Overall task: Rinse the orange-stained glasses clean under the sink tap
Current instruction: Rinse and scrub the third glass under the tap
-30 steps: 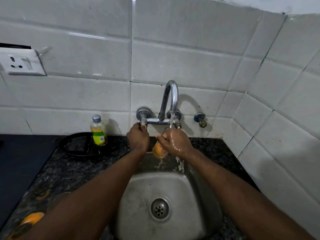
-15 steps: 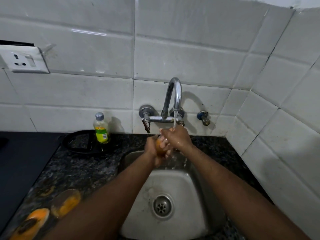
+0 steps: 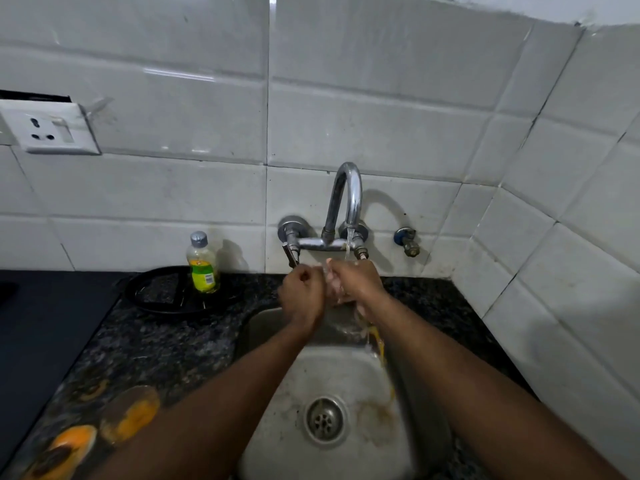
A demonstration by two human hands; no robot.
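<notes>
Chrome curved tap [image 3: 347,194] — clear wet glass [image 3: 332,286] beneath

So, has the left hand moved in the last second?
Yes. The left hand was on the tap handle; it now sits lower and to the right of it, beside the right hand.

A kitchen: steel sink [image 3: 277,441], tiled wall [image 3: 363,116], granite counter [image 3: 162,344]

Small yellow-labelled bottle [image 3: 202,268] on a black ring [image 3: 156,306] on the speckled desk [image 3: 166,348], left of the left grip [image 3: 302,293]; white wall socket [image 3: 52,131] higher left; blue-capped valve [image 3: 407,241] up-right of the right grip [image 3: 356,282].
</notes>
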